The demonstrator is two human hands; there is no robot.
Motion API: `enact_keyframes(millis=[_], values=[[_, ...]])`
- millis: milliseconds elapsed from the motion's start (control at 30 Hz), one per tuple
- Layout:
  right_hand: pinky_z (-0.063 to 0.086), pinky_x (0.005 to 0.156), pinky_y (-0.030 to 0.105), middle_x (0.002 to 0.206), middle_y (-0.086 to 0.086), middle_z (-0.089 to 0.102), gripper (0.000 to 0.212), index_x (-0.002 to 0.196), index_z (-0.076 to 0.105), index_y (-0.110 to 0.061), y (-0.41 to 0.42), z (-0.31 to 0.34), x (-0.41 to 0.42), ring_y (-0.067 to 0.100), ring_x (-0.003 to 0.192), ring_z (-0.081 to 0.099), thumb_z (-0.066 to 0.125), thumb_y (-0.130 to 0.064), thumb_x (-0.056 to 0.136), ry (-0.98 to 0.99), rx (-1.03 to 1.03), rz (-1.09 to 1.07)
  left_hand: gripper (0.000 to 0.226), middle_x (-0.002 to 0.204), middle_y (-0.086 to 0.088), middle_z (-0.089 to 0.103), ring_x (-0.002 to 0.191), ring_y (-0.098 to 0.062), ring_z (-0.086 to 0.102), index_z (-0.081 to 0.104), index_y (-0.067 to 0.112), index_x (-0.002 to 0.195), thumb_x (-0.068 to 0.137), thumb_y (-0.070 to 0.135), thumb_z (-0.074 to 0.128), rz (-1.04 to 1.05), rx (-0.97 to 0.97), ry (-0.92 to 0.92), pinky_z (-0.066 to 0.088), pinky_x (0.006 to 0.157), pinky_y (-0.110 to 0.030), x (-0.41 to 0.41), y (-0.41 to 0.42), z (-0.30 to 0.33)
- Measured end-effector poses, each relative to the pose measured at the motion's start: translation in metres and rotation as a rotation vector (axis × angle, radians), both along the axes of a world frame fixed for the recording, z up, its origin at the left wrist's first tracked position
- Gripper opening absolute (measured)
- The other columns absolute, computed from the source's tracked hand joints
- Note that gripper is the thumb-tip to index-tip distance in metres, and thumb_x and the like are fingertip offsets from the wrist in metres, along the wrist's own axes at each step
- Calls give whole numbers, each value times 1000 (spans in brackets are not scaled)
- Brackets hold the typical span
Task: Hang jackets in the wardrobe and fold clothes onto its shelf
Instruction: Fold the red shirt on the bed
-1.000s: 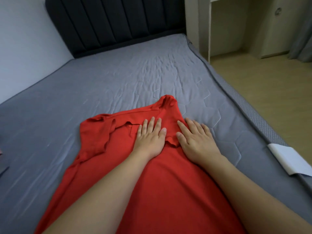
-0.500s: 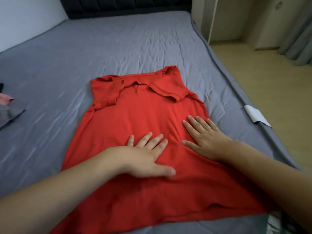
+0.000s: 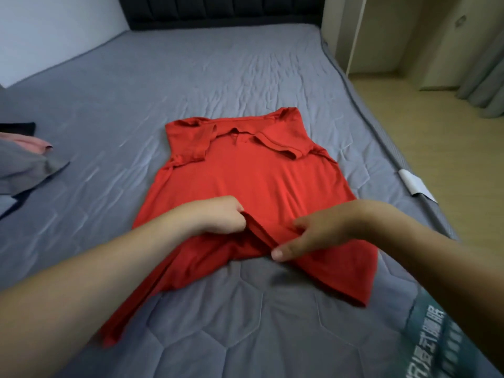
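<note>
A red polo shirt (image 3: 253, 175) lies on the grey mattress (image 3: 191, 77), collar toward the headboard, both sleeves folded in. Its lower hem is lifted off the mattress and bunched in the middle. My left hand (image 3: 218, 216) grips the raised hem with curled fingers. My right hand (image 3: 313, 236) pinches the same hem a little to the right, thumb pointing left under the fabric. The bottom corners of the shirt trail toward me on both sides.
Grey, pink and black clothes (image 3: 24, 159) lie at the left edge of the bed. A dark padded headboard (image 3: 218, 9) stands at the back. A white label (image 3: 416, 184) sticks out at the mattress's right edge. The wooden floor (image 3: 450, 148) and cupboards lie to the right.
My hands slid down from the collar along the shirt's front, pressing it flat, and now hold the lower hem, which is lifted off the mattress. The view tilted down.
</note>
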State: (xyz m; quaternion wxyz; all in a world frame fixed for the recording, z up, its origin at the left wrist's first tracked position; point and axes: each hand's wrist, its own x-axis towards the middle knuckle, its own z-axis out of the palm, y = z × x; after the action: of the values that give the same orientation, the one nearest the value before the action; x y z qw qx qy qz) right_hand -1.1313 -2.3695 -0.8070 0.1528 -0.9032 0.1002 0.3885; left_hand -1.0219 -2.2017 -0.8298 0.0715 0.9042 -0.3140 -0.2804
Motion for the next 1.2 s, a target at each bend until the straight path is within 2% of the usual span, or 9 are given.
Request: enact_keyframes(millis=[133,267,333,400,500,700,900,1033,1200], values=[[51,89,34,118,7,63,48,114,61,-16,2,-9,0,26,105,61,65,-47,78,-194,-370,168,10,58,3,54,54,-14,46,63,15,69,79,14,60,79,36,-83,32,48,-23,36,16,0],[44,88,40,117,8,43,48,116,40,-15,5,-10,7,32,114,49,62,-38,80,-419,-300,104,14,90,-3,69,79,-19,60,65,21,84,84,12,54,82,-12,-177,43,67,-24,54,16,-7],[43,86,39,113,5,39,55,112,35,-17,6,-5,9,30,112,47,65,-45,76,-456,-308,156,16,109,-7,67,99,-27,61,63,23,95,88,15,50,82,-70,-346,46,80,-30,59,17,-16],[41,83,35,126,7,48,88,129,35,-17,8,-2,11,29,113,51,69,-65,63,-242,-337,172,11,111,-10,66,104,-33,60,58,22,98,94,26,48,67,-142,-505,47,85,-37,65,20,-25],[39,81,34,136,7,49,119,144,27,-18,17,-10,8,29,117,54,74,-75,50,17,-405,202,15,99,-6,67,96,-31,61,54,23,93,94,38,52,11,-188,-451,45,76,-36,74,33,-34],[42,71,30,111,8,66,30,111,64,-10,15,-17,35,25,80,54,50,-23,87,-70,-437,274,10,82,2,56,76,-20,55,49,22,76,74,13,51,-20,81,-132,38,63,-28,85,40,-14],[44,97,37,135,15,54,40,129,55,-5,-54,-24,90,31,121,54,50,-23,94,-300,-482,-125,23,106,-16,67,94,-30,64,66,5,96,80,7,50,59,341,-440,46,67,-28,100,49,6],[48,83,38,122,15,61,30,114,61,-4,-68,-40,103,34,110,60,47,-8,88,-672,-458,-409,36,127,-10,61,115,-30,60,61,17,118,83,14,51,231,337,-613,49,91,-39,115,56,12],[48,81,40,108,31,63,24,98,61,9,-84,-50,120,45,101,60,50,-2,80,-950,-149,-976,40,135,-9,57,122,-29,57,59,14,126,87,17,49,365,423,-585,47,94,-39,131,72,3]])
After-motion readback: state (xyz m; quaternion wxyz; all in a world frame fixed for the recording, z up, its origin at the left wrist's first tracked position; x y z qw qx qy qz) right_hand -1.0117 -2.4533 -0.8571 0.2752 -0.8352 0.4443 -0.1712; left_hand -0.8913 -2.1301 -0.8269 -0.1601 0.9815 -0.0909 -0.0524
